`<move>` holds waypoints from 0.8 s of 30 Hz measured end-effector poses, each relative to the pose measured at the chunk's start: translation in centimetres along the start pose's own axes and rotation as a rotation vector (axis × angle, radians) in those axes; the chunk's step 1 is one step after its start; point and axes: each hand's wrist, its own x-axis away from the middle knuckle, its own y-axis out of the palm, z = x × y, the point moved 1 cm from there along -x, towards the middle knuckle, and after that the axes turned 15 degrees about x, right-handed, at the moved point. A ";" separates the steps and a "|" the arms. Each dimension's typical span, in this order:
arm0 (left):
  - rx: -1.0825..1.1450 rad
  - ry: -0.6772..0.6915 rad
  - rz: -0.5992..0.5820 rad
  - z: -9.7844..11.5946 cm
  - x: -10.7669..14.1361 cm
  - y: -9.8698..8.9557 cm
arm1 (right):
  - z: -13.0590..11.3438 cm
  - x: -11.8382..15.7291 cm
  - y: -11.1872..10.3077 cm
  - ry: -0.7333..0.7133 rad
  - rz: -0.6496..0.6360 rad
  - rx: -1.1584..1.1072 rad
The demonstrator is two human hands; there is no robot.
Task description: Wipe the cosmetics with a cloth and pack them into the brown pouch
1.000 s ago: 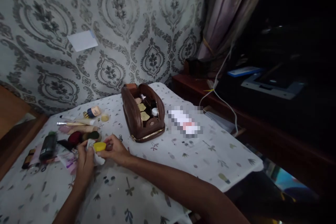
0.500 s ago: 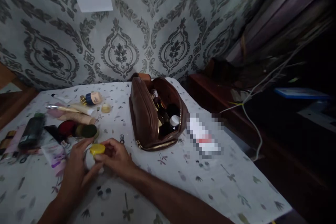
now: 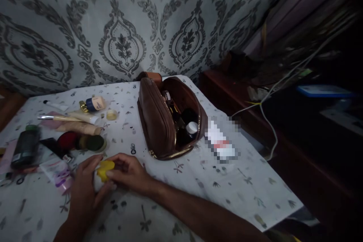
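Dark-grey damask on pale wallpaper (image 3: pixel 159 11)

The left hand (image 3: pixel 85 187), right hand (image 3: pixel 132 174) and right forearm (image 3: pixel 195 204) are bare

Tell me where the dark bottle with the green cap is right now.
In the head view, the dark bottle lies at the far left of the cloth, just left of the black tube and beside a pink tube on its other side.
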 end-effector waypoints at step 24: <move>0.361 0.001 0.044 3.5 0.1 -1.3 | 0.7 -0.4 0.7 -0.085 -0.036 0.088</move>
